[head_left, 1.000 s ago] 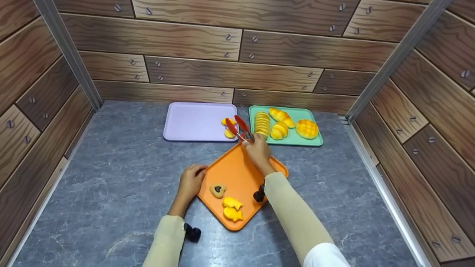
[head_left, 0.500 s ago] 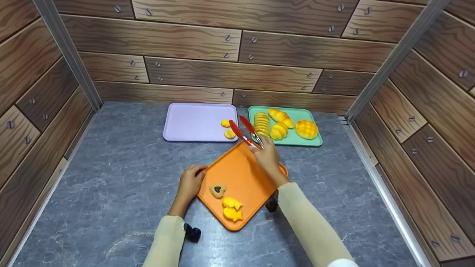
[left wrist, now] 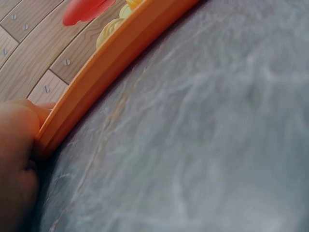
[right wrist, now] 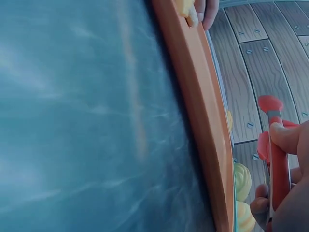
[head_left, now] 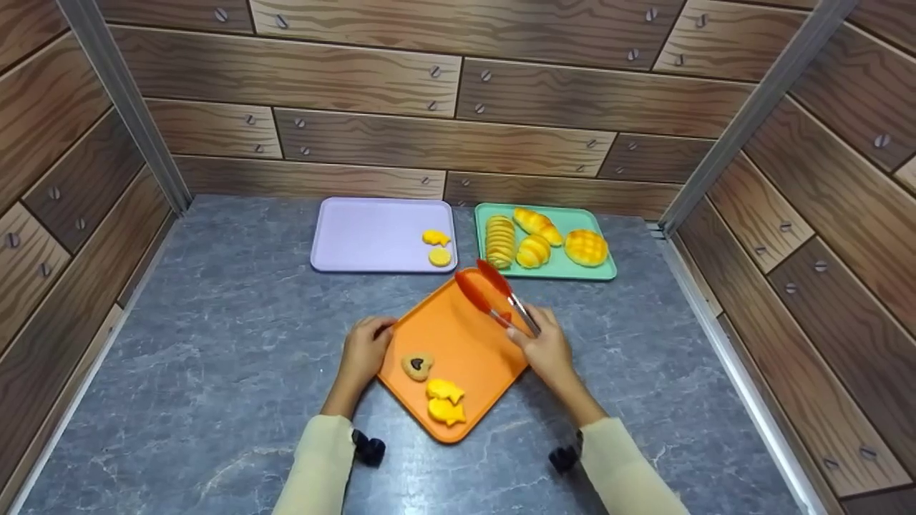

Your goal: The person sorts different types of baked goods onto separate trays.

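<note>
At the near corner of the orange tray (head_left: pixel 476 350), set cornerwise on the grey tabletop (head_left: pixel 236 322), two yellow fish pieces (head_left: pixel 445 411) lie close together, with a heart cookie (head_left: pixel 409 367) a little beyond and to their left. The left hand (head_left: pixel 363 349) grips the tray's left corner, while the right hand (head_left: pixel 547 350) holds red-headed tongs (head_left: pixel 474 294), heads parted, over the tray's far right part, blocking some of its surface and rim. Beyond, a lilac tray (head_left: pixel 368 236) bears a third fish (head_left: pixel 436 237) and a yellow disc (head_left: pixel 439 257), beside a green tray (head_left: pixel 559 267) of four breads (head_left: pixel 586 247).
</note>
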Demonstrator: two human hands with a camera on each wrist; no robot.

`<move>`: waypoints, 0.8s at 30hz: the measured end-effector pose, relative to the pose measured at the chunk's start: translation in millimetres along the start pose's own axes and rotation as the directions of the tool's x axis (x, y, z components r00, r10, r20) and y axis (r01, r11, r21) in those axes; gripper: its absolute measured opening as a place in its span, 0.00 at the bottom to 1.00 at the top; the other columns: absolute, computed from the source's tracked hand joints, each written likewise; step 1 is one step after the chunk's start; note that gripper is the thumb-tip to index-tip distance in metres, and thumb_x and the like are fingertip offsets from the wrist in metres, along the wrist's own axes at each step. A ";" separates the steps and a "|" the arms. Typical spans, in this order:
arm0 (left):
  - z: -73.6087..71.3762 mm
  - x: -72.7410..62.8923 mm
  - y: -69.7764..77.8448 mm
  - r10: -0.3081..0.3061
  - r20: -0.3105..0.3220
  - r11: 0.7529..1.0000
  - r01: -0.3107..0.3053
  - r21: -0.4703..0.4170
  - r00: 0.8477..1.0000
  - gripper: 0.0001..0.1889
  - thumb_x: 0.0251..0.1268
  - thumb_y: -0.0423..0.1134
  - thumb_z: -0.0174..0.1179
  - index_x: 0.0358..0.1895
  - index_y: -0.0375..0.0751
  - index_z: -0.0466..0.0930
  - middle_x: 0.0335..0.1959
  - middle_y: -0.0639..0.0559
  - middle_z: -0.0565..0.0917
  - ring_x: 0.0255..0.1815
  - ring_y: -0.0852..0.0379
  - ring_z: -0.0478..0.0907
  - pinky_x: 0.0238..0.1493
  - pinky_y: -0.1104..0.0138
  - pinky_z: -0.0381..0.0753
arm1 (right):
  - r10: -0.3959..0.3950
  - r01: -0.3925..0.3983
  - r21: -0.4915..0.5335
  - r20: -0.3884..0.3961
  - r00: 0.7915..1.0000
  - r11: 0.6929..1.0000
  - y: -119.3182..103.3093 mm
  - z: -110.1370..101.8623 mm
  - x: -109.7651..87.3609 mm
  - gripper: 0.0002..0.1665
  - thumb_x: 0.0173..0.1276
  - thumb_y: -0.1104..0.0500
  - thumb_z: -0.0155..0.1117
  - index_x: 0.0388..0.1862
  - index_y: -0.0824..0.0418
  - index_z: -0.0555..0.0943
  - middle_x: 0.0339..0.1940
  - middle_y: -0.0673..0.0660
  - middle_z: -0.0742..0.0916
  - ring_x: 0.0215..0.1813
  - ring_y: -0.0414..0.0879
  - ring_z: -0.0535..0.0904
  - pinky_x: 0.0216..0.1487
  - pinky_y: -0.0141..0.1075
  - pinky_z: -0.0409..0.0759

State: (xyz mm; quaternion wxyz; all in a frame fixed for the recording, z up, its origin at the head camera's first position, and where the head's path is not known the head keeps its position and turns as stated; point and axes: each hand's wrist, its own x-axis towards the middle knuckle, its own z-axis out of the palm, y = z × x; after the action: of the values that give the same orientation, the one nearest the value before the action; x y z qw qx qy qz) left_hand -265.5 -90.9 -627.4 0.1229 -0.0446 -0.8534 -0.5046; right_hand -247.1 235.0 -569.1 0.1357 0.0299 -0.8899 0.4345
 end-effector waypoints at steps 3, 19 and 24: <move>0.1 -0.4 -0.9 0.005 -0.002 1.000 -0.005 0.004 1.000 0.08 0.69 0.33 0.62 0.47 0.40 0.88 0.46 0.46 0.88 0.55 0.45 0.81 0.61 0.52 0.77 | -0.008 0.007 0.007 0.043 0.999 1.000 2.3 -5.9 -12.4 0.35 0.60 0.59 0.77 0.66 0.65 0.78 0.62 0.63 0.81 0.66 0.59 0.76 0.70 0.54 0.70; -1.0 -0.5 -0.3 0.011 -0.007 1.000 -0.011 0.002 1.000 0.08 0.69 0.33 0.62 0.47 0.40 0.89 0.45 0.46 0.88 0.54 0.44 0.81 0.60 0.51 0.77 | -0.111 0.147 -0.115 0.272 0.956 0.982 -2.2 -22.3 -48.6 0.37 0.59 0.51 0.78 0.68 0.56 0.79 0.63 0.51 0.81 0.56 0.47 0.80 0.56 0.47 0.79; -0.8 0.1 0.4 0.003 0.000 1.000 -0.003 -0.006 1.000 0.08 0.70 0.33 0.62 0.47 0.41 0.89 0.46 0.46 0.88 0.54 0.44 0.81 0.61 0.51 0.77 | -0.126 0.175 -0.103 0.367 0.922 0.979 -0.5 -32.1 -56.7 0.38 0.60 0.49 0.77 0.68 0.55 0.78 0.64 0.48 0.80 0.64 0.48 0.78 0.64 0.52 0.77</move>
State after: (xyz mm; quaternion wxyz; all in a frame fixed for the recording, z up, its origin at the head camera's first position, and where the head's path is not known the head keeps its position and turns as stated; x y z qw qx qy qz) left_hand -265.3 -91.4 -626.7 0.1235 -0.0464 -0.8519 -0.5068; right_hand -185.6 256.1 -565.1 0.0061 0.1679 -0.9218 0.3494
